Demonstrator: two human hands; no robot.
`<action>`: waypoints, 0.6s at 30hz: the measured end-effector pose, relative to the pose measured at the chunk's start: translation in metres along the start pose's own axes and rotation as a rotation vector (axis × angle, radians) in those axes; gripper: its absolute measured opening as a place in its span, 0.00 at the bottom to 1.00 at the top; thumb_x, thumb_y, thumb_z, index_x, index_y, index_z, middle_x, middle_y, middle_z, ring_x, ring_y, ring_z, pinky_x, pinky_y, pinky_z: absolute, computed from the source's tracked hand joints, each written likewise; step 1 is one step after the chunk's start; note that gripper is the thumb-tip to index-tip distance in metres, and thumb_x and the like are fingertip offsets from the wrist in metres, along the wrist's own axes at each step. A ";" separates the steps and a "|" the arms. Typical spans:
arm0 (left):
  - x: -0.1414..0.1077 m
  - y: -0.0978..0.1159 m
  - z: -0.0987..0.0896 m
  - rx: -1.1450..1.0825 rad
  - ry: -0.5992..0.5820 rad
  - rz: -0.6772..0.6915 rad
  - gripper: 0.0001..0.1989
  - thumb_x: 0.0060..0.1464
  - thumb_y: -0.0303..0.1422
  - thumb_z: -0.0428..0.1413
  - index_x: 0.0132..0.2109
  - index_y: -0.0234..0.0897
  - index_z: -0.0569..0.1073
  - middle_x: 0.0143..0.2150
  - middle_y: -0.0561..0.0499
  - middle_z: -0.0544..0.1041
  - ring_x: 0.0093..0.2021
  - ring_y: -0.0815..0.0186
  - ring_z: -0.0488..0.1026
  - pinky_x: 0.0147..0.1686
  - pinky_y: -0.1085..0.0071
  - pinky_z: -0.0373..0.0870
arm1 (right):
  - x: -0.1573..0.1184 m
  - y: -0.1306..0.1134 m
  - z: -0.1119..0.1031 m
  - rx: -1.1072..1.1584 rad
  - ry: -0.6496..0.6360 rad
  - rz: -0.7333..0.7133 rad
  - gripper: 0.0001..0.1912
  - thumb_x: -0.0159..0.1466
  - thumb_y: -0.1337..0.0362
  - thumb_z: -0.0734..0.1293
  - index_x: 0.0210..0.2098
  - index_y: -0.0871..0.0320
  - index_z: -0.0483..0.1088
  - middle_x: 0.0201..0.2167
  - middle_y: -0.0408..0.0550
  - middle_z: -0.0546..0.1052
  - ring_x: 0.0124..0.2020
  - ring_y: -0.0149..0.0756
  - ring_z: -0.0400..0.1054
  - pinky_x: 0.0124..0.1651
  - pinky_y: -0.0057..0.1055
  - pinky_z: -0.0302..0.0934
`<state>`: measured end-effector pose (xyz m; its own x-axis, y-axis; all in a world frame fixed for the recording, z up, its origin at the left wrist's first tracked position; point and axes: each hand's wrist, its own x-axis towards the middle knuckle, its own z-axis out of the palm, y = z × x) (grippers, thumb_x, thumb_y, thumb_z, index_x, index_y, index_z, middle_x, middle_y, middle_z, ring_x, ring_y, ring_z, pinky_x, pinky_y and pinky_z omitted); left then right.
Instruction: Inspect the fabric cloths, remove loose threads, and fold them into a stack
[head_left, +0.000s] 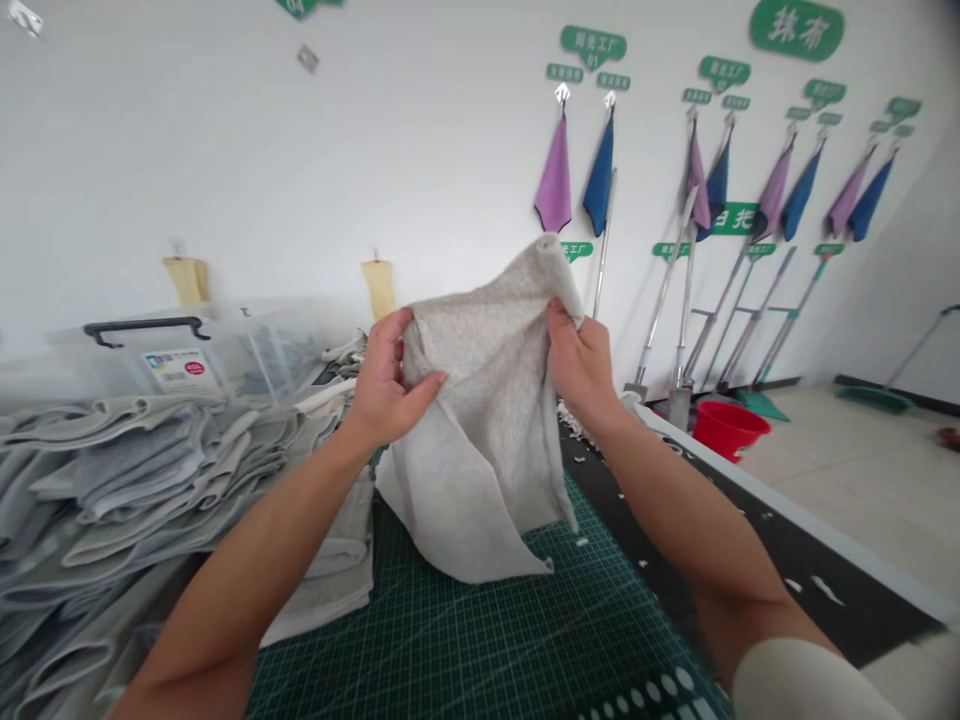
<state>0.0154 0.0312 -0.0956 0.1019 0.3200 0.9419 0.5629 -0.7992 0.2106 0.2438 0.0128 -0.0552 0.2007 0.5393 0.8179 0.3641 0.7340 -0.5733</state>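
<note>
A light grey piece of fabric [480,430] hangs between my two hands, raised over a green cutting mat [465,640]. At its upper left edge my left hand [394,385] grips it, thumb lying on the front. My right hand [583,358] pinches it near the upper right corner, where the edge curls over. The lower part drapes in folds, and its bottom tip hangs close to the mat. Some fingers of both hands are hidden behind the cloth.
Piled grey fabric [135,470] fills the left side, before a clear plastic box [112,350] with a black handle. White scraps lie on the black table surface [720,530] at right. Beyond stand a red bucket [729,425] and mops; purple and blue cloths hang on the wall.
</note>
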 end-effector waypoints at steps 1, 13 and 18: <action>-0.001 0.001 -0.001 0.038 0.003 -0.014 0.34 0.47 0.37 0.58 0.60 0.39 0.56 0.54 0.42 0.62 0.48 0.58 0.67 0.43 0.63 0.69 | 0.006 0.000 -0.003 -0.009 0.012 -0.014 0.23 0.63 0.51 0.57 0.18 0.57 0.51 0.16 0.39 0.51 0.20 0.26 0.46 0.22 0.27 0.41; -0.001 0.015 -0.003 0.593 -0.097 -0.227 0.15 0.47 0.25 0.47 0.42 0.37 0.70 0.36 0.48 0.73 0.37 0.59 0.70 0.33 0.68 0.62 | 0.028 0.003 -0.011 0.010 -0.012 -0.029 0.22 0.63 0.52 0.59 0.19 0.57 0.52 0.17 0.38 0.50 0.19 0.25 0.45 0.20 0.26 0.40; 0.001 -0.003 -0.003 0.285 -0.049 -0.377 0.10 0.44 0.24 0.45 0.28 0.37 0.70 0.26 0.51 0.71 0.31 0.62 0.68 0.29 0.71 0.59 | 0.025 0.001 -0.011 -0.025 -0.062 -0.082 0.22 0.63 0.53 0.59 0.18 0.57 0.51 0.17 0.38 0.49 0.19 0.24 0.45 0.20 0.25 0.39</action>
<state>0.0116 0.0324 -0.0949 -0.1179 0.5904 0.7984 0.7700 -0.4534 0.4490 0.2590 0.0221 -0.0347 0.1131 0.5028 0.8570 0.4002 0.7664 -0.5025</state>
